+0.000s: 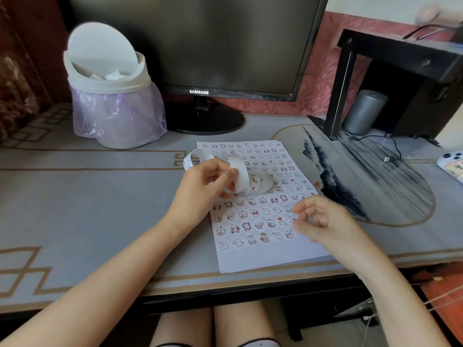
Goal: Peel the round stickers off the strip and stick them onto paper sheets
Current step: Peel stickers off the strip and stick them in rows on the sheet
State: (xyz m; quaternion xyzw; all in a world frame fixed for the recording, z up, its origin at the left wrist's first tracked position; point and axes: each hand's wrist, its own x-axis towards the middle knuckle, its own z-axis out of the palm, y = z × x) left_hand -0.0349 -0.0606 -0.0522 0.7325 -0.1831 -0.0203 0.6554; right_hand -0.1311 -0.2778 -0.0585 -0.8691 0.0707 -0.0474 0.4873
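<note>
A white paper sheet [265, 256] lies on the desk in front of me, covered with rows of small round cartoon stickers [255, 212]. My left hand [203, 186] holds a curling white sticker strip [241, 175] just above the sheet's upper part; the strip loops left and right of the hand. My right hand [323, 221] hovers over the sheet's right edge with thumb and forefinger pinched close together; whether a sticker sits between them I cannot tell.
A white bin [112, 91] with a purple bag stands at the back left. A black monitor [200, 46] stands behind the sheet. A black stand [400, 78], a grey cylinder [363, 112], a cable [390, 156] and a phone [452, 166] are at the right.
</note>
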